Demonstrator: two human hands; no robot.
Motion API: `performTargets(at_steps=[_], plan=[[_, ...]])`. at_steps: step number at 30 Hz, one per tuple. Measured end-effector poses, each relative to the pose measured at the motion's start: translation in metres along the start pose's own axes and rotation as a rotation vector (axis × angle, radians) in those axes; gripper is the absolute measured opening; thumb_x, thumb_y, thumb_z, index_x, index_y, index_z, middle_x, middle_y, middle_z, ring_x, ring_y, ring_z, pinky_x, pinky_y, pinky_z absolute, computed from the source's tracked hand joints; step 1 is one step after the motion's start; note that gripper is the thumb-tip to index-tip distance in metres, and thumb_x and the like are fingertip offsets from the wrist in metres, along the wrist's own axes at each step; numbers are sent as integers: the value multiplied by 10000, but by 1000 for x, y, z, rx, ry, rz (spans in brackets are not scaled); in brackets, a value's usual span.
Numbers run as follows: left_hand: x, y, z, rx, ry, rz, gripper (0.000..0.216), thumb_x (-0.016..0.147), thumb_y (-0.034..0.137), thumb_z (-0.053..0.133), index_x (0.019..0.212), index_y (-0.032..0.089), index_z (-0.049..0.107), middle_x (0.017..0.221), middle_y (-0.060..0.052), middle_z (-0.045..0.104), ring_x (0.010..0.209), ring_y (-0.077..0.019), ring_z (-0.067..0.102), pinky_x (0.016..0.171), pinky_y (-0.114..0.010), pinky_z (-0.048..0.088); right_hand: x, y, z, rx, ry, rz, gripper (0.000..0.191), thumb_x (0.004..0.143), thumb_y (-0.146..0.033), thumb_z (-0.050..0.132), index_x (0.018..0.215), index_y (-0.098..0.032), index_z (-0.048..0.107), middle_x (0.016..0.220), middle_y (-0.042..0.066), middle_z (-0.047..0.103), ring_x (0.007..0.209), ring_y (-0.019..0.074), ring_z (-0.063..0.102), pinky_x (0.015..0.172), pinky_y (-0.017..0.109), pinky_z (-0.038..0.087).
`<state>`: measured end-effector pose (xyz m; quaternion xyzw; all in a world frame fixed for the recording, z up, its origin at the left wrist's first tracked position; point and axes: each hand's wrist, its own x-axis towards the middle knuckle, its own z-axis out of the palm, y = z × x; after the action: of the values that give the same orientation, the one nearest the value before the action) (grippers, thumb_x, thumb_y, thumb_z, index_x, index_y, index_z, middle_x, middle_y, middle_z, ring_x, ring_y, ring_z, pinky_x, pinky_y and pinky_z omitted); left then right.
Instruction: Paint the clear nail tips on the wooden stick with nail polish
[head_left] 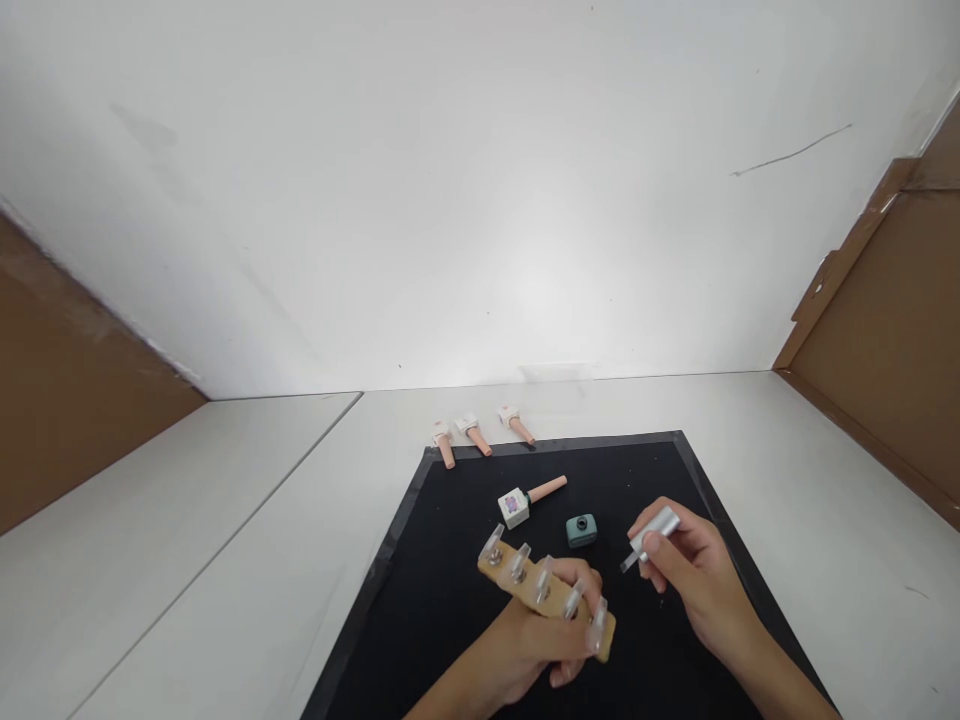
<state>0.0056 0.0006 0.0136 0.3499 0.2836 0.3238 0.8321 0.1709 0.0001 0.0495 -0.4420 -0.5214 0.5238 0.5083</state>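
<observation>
My left hand is closed around a wooden nail tip stand, which tilts down to the right. Several clear false nails stand along it on small metal mounts. In my right hand is a silver nail polish cap, pinched between thumb and fingers. Its short brush points down and left, apart from the nails. An uncapped teal bottle stands on the black mat between the hands, its dark neck facing up.
A white polish bottle with a pink cap lies on the black mat. Three similar bottles lie at the mat's far edge. A white wall rises behind, with brown cardboard panels at both sides.
</observation>
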Motion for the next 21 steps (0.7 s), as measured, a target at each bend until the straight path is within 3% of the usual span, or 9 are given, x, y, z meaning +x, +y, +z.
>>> performTargets(at_steps=[8, 16, 21], plan=[[1, 5, 1, 34, 23, -22, 416, 460, 353, 861, 578, 134, 527, 420, 66, 503, 268, 1, 334, 269, -134, 218, -6, -4, 3, -111, -201, -162, 457, 776, -608, 589, 655, -167, 590, 538, -29, 465, 464, 99, 402, 427, 208, 322], [1, 2, 0, 76, 44, -26, 444, 442, 380, 860, 595, 146, 515, 437, 64, 528, 267, 1, 320, 270, -137, 209, -2, -4, 0, -359, -22, -182, 260, 811, -351, 583, 615, -185, 541, 539, -21, 498, 479, 125, 451, 448, 225, 377], [1, 3, 2, 212, 89, -109, 394, 470, 355, 832, 620, 138, 539, 509, 36, 577, 310, -3, 355, 292, -139, 248, 0, -7, 0, -411, 94, -189, 222, 807, -329, 560, 631, -193, 550, 538, -18, 509, 468, 130, 458, 442, 230, 387]])
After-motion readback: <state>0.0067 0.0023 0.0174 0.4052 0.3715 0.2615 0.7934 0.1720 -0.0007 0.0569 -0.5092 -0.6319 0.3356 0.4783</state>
